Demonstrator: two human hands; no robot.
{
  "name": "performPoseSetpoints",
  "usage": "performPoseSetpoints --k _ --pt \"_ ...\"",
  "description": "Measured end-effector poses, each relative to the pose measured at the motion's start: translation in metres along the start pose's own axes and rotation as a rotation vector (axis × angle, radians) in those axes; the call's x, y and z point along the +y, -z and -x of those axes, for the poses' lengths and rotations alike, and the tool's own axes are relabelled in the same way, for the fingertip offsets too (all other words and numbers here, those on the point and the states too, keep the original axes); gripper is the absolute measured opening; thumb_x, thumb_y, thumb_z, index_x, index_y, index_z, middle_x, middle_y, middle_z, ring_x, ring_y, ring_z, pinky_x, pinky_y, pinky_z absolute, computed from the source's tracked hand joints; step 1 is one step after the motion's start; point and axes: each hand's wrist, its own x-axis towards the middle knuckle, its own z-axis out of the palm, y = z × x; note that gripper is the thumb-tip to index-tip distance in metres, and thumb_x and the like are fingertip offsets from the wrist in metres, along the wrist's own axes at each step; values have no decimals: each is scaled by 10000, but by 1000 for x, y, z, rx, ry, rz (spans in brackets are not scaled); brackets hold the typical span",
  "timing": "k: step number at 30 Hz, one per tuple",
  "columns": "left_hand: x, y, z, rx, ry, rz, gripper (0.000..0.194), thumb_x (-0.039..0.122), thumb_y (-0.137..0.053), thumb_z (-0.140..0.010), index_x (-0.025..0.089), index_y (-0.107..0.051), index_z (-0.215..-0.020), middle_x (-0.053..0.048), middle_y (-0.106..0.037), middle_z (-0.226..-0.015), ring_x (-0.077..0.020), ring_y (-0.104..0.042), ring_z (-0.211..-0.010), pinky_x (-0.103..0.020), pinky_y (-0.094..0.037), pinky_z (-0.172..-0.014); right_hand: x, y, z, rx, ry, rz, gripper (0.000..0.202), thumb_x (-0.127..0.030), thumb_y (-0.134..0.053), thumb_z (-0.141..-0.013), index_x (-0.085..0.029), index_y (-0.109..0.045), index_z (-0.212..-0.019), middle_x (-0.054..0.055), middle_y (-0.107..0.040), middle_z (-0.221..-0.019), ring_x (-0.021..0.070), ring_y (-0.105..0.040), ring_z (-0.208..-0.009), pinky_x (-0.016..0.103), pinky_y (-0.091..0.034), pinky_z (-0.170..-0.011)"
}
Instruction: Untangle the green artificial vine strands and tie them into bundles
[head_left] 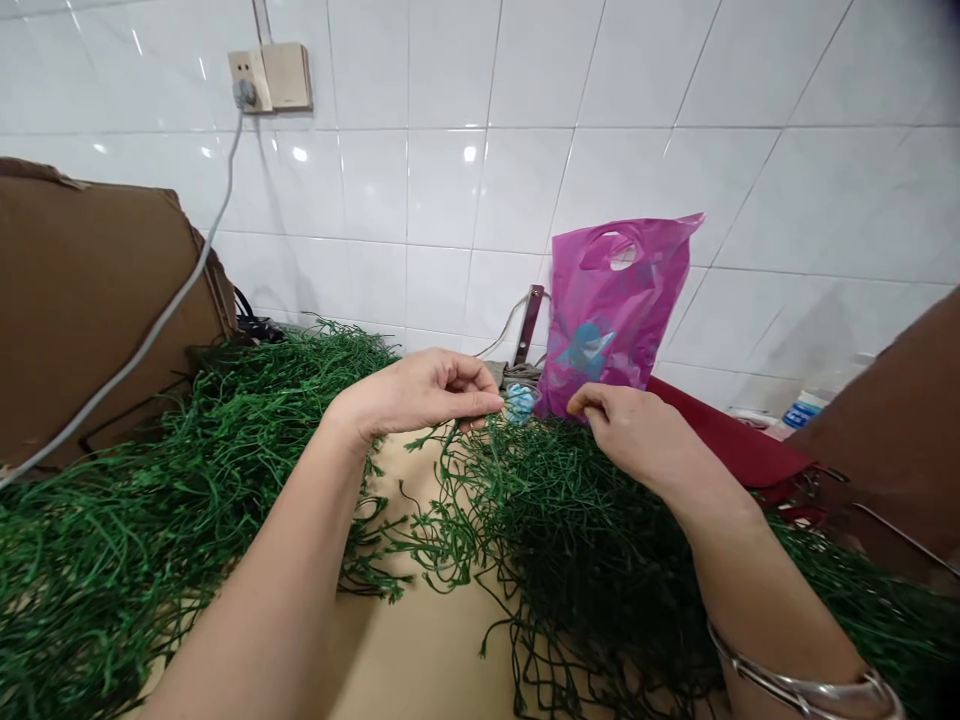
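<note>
My left hand (442,390) pinches a thin green stem, whose strands hang below the fingers. Just right of its fingertips is a small blue and white bundle (519,402); whether the fingers touch it is unclear. My right hand (630,425) is over the right-hand heap of green plastic stems (600,540), with thumb and forefinger brought together near the foot of the purple bag (607,310). Anything between those fingertips is too small to make out. Another large heap of green stems (247,430) lies to the left, beyond my left forearm.
A cardboard box (97,300) stands at the left, with a grey cable (187,285) running past it to a wall socket (247,82). At the right are a red bag (727,440), a bottle (802,412) and a brown box (900,430). White tiles form the back wall.
</note>
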Motion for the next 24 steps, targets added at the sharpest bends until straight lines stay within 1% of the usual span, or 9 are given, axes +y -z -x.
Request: performPoseSetpoints --k 3,6,8,10,14,16,18,21,24 --pt "-5 -2 -5 -1 23 -8 221 359 -603 -887 146 -622 -827 27 -544 -692 -105 -485 -654 -244 -386 -636 -19 11 7 -71 74 -259 287 -324 -463 -953 -249 -737 -1001 42 -763 -1020 247 -676 -958 339 -466 -823" --pt "-10 -3 -8 -16 11 4 243 384 -599 -887 144 -622 -855 20 -565 -716 -113 -513 -680 -251 -404 -663 -41 11 13 -294 169 -717 313 -468 -537 -933 -256 -728 -1063 32 -747 -1069 223 -652 -1062 317 -479 -900" --pt "-12 -3 -8 -22 1 -3 263 402 -596 -888 142 -624 -865 15 -574 -721 -117 -517 -685 -251 -403 -660 -47 4 15 -388 157 -872 292 -465 -620 -879 -245 -729 -1038 31 -743 -1022 213 -655 -1022 318 -485 -884" --pt "-12 -2 -7 -12 11 -42 268 406 -586 -891 143 -625 -863 12 -578 -715 -117 -503 -670 -249 -389 -639 -46 -2 14 -408 125 -900 274 -448 -647 -851 -221 -725 -981 30 -731 -948 201 -649 -928 322 -483 -833" --pt "-12 -3 -7 -52 43 -116 226 371 -575 -877 155 -608 -818 24 -557 -687 -105 -446 -613 -237 -341 -574 -44 -4 13 -367 208 -677 220 -402 -591 -883 -204 -687 -883 10 -679 -837 177 -599 -794 301 -446 -725" --pt "-13 -7 -11 -69 38 -154 194 335 -566 -868 165 -584 -777 39 -526 -659 -99 -419 -588 -229 -319 -552 -48 -3 14 -265 266 -423 172 -334 -544 -915 -211 -660 -883 10 -680 -843 178 -601 -796 295 -437 -721" --pt "-15 -12 -15 -29 33 -228 171 294 -561 -858 172 -565 -739 51 -499 -623 -99 -408 -575 -228 -305 -544 -52 -4 13 -161 269 -169 137 -254 -517 -925 -217 -643 -884 28 -703 -881 192 -623 -826 300 -434 -740" --pt "-14 -16 -18 -38 17 -261 160 278 -581 -852 169 -580 -735 46 -520 -618 -105 -435 -588 -229 -320 -560 -43 -11 8 -65 160 45 167 -140 -496 -893 -207 -632 -823 95 -716 -861 236 -647 -819 342 -415 -733" --pt "-9 -15 -14 -58 -15 -129 177 324 -592 -877 163 -609 -807 34 -557 -669 -106 -468 -625 -230 -360 -598 -13 -12 0 -25 -12 142 198 -108 -503 -849 -197 -636 -732 137 -697 -734 280 -649 -720 380 -403 -668"
